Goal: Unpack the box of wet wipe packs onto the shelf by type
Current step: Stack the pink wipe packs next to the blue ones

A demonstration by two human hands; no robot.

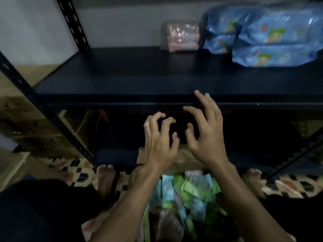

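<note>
Head view: left hand (157, 145) and right hand (206, 135), both empty with fingers loosely spread, hover between the shelf (139, 81) front edge and the box (185, 158) of packs (192, 189); blue packs (272, 37) and a pink pack (181, 36) occupy the shelf's back right; next, likely reach down for another.

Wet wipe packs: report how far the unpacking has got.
Done: blue packs are stacked at the right of the shelf, with a pink pack beside them. In hand: nothing; the left hand and right hand hover empty. Left: green and teal packs fill the box below.
</note>
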